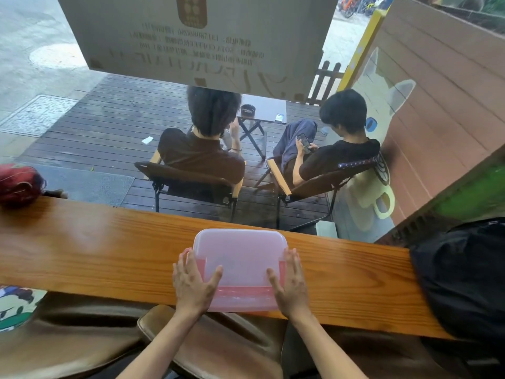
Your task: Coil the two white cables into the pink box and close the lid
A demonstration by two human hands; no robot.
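Note:
The pink box point(241, 298) stands on the wooden counter point(95, 253) right in front of me, with its translucent lid point(240, 250) lying on top. My left hand point(192, 283) lies flat on the lid's left edge, thumb on top of the lid. My right hand point(291, 283) lies flat on the lid's right edge in the same way. Both hands have spread fingers and bear down on the lid. The white cables cannot be made out through the cloudy lid.
A black bag point(461, 274) lies on the counter to the right. A red bag point(19, 183) sits at the far left. Behind the window pane two people sit in folding chairs point(191, 184). A brown leather seat point(218, 346) is below the counter's near edge.

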